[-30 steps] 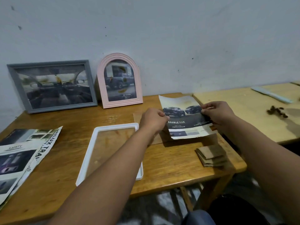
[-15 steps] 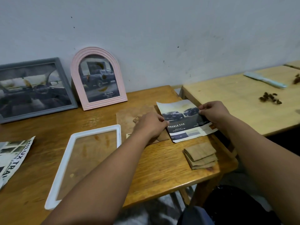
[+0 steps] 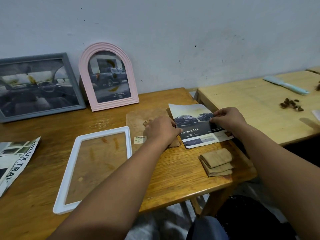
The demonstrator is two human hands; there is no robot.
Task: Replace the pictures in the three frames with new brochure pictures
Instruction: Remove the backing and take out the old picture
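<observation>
A brochure picture [image 3: 192, 125] of dark pickup trucks, marked DOUBLE CAB, lies at the right end of the brown table. My left hand [image 3: 161, 130] pinches its left edge and my right hand [image 3: 226, 118] pinches its right edge. Under my left hand lies a brown backing board [image 3: 138, 118] with a barcode sticker. A white frame [image 3: 97, 163] with bare glass lies flat in the middle of the table. A pink arched frame [image 3: 109, 77] and a grey frame [image 3: 34, 85], both with car pictures, lean on the wall.
More brochure pages [image 3: 15, 161] lie at the left edge. A folded brown cloth [image 3: 216, 161] sits near the table's right front corner. A lighter table [image 3: 259, 108] to the right carries a pale blue tool [image 3: 285, 86] and dark crumbs [image 3: 290, 103].
The brochure picture has come down from a raised tilt onto the table, both hands still on its edges. The view has shifted right, so the frames and brochures sit further left.
</observation>
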